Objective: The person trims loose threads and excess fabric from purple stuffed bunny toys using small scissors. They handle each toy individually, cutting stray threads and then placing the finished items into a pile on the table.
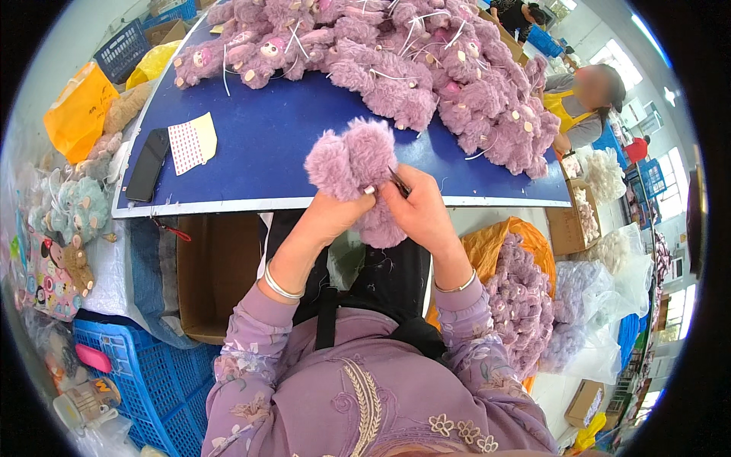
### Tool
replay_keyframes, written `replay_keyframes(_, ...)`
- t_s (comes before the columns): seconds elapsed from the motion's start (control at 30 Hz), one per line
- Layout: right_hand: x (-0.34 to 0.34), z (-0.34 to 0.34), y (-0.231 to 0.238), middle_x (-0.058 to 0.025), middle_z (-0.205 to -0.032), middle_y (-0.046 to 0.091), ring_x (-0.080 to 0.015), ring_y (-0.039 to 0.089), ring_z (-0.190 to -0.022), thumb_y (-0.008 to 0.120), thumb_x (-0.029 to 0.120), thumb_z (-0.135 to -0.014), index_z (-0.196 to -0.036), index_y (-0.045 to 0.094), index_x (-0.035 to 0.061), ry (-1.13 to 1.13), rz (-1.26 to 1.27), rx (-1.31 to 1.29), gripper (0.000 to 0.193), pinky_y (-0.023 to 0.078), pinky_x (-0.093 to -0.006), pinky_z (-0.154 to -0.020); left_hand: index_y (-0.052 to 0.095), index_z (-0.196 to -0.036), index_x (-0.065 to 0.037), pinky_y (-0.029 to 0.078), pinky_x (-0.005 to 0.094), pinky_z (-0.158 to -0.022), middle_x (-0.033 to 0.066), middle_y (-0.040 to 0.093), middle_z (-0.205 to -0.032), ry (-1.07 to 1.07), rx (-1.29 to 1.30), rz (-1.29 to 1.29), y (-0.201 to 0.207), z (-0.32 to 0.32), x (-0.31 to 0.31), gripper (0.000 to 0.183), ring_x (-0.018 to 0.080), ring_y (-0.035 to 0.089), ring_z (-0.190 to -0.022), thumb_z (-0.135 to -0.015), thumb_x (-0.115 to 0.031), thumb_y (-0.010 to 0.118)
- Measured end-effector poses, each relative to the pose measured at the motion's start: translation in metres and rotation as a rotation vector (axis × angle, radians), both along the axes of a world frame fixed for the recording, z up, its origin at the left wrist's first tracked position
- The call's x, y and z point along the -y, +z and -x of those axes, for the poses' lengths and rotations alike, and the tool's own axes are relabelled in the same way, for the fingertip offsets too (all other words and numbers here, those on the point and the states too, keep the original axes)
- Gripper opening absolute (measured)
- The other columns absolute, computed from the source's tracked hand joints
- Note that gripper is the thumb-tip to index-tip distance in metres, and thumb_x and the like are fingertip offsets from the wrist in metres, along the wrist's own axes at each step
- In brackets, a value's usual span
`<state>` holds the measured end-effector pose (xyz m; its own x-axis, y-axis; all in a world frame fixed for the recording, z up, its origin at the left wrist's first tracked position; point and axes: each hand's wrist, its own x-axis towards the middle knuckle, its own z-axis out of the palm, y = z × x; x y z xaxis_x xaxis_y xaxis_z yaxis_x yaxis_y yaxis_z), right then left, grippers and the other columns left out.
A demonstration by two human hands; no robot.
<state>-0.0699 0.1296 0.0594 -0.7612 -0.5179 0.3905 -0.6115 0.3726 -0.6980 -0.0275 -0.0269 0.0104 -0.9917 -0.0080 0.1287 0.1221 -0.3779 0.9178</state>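
Note:
Over the near edge of the table, both my hands are at a fluffy purple plush toy (365, 156). My left hand (335, 217) is closed around its underside. My right hand (417, 206) is closed on a small dark metal tool (398, 183), perhaps tweezers or snips, whose thin tip touches the fur. Most of the tool is hidden by the fingers. The lower part of the toy hangs below my hands, in front of my lap. At the far side of the table lies a heap of like purple plush toys (388, 84), several with white ties sticking out.
On the blue table (251, 156), a black phone (148, 164) and a sticker sheet (190, 143) lie at the left. An orange bag of purple plush (518, 297) stands at my right. A blue crate (152, 381) and a cardboard box (209, 274) are low left. A co-worker (582, 107) sits far right.

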Motion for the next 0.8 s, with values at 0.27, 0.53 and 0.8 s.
replay_keyframes(0.27,-0.004,0.0,0.01,0.0009,-0.062,0.04,-0.0072,0.037,-0.063,0.063,0.018,-0.09,-0.075,0.05,-0.0015,-0.037,0.125,0.423,0.028,0.034,-0.0294,-0.053,0.051,-0.126,-0.003,0.046,0.0302,-0.086,0.0027,0.056,-0.113,-0.083,0.156,-0.23,-0.002,-0.007,0.002,0.046,0.0146,0.056,-0.101,-0.08,0.001,0.057)
replay_keyframes(0.53,-0.005,0.0,0.012,0.0051,-0.065,0.042,-0.0046,0.038,-0.065,0.061,0.021,-0.093,-0.076,0.053,-0.0014,-0.034,-0.099,-0.03,0.029,0.034,-0.0261,-0.053,0.047,-0.131,0.0,0.055,0.0305,-0.078,0.0043,0.057,-0.118,-0.107,0.175,-0.219,0.014,-0.01,-0.006,0.049,0.0144,0.057,-0.102,-0.082,-0.001,0.055)
replay_keyframes(0.8,-0.006,-0.001,0.018,0.0063,-0.065,0.042,-0.0042,0.035,-0.064,0.059,0.021,-0.094,-0.073,0.052,-0.0009,-0.033,0.23,0.419,0.031,0.031,-0.0256,-0.052,0.048,-0.129,-0.001,0.06,0.0319,-0.062,0.006,0.059,-0.109,-0.172,0.166,-0.24,0.02,-0.011,-0.002,0.046,0.0157,0.061,-0.091,-0.083,-0.004,0.055)
